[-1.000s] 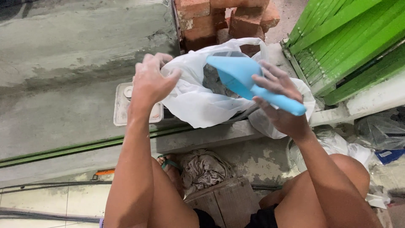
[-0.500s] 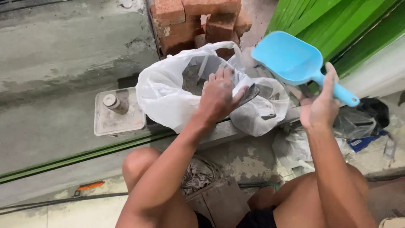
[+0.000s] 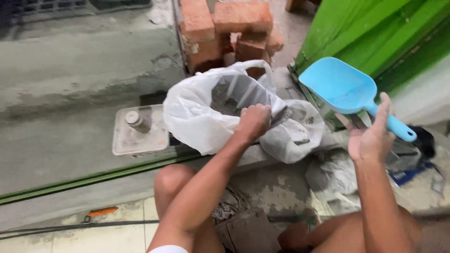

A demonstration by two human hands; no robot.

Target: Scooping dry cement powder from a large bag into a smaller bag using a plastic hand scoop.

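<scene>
While the left hand (image 3: 254, 121) is clenched on the near rim of the white plastic bag (image 3: 201, 117), pinching the film in a closed fist, the right hand (image 3: 371, 139) grasps the handle of a light blue plastic scoop (image 3: 340, 86). Scoop is held up in the air to the right of the bag, well apart from it, bowl toward the green wall (image 3: 375, 33), handle end sticking out past the fingers to the right. Cannot tell whether anything is in the scoop bowl.

Bag sits on a concrete ledge (image 3: 255, 157), mouth open and facing up; grey powdery material (image 3: 220, 100) shows inside. A second bulge of clear-white plastic (image 3: 295, 133) lies just right of the left fist, touching the first bag, with dark grey contents showing through.

Behind the bag: a stack of red bricks (image 3: 225, 28), touching or nearly touching the bag's far edge. Left of the bag: a flat square pale plate (image 3: 140, 133) on the concrete floor, with a short cylindrical stub (image 3: 136, 121) standing on it. Below the right hand: more crumpled plastic bags (image 3: 333, 175) and dark clutter. Person's bare knees are at the bottom; an orange-handled tool (image 3: 101, 212) lies on the tile at lower left.
</scene>
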